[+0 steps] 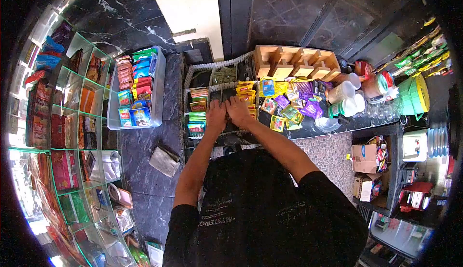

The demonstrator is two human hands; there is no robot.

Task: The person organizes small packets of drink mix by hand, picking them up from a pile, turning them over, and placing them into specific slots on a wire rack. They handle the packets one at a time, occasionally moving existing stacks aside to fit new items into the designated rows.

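Note:
Both hands are close together over a divided rack (221, 65) with a pale rope-like rim. My left hand (215, 115) has its fingers bent down at the middle divider, beside green and brown sachets (197, 115) in the left compartment. My right hand (237, 112) reaches down just right of it, next to yellow sachets (246, 89) in the right compartment. The fingertips of both hands are partly hidden, and what they grip, if anything, is too small to tell. A dark greenish piece (224, 75) lies at the rack's far part.
A clear tub (159, 93) of sachets stands left, beside glass shelves (58, 108). To the right are loose colourful packets (289, 104), a wooden divided box (296, 60), jars (341, 92) and a green bucket (414, 96). A folded cloth (165, 161) lies on the dark counter (144, 180).

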